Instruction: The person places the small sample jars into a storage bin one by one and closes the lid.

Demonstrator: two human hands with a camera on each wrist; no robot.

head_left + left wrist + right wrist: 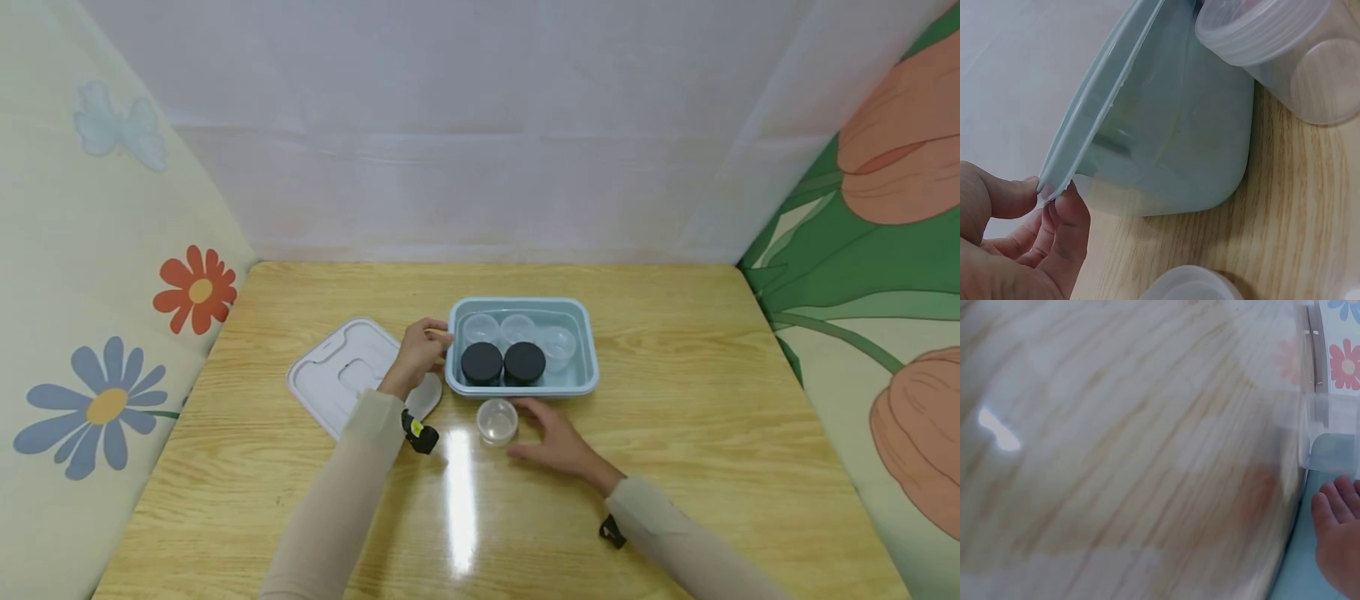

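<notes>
A light blue plastic bin (588,358) stands on the table with several clear jars and two black-lidded jars (482,364) inside. My left hand (1016,244) pinches the bin's left rim between thumb and fingers. In front of the bin, a clear open jar (497,422) stands upright on the table. Just right of that jar is my right hand (558,442), thumb and fingers spread apart and holding nothing. In the right wrist view, only part of this hand shows at the edge, near the clear jar (1332,434).
A white lid (322,375) of the bin's size lies flat to the left, partly under the left forearm. Beside it lie small round translucent lids (424,397). A white cloth (480,133) hangs behind the wooden table (697,433).
</notes>
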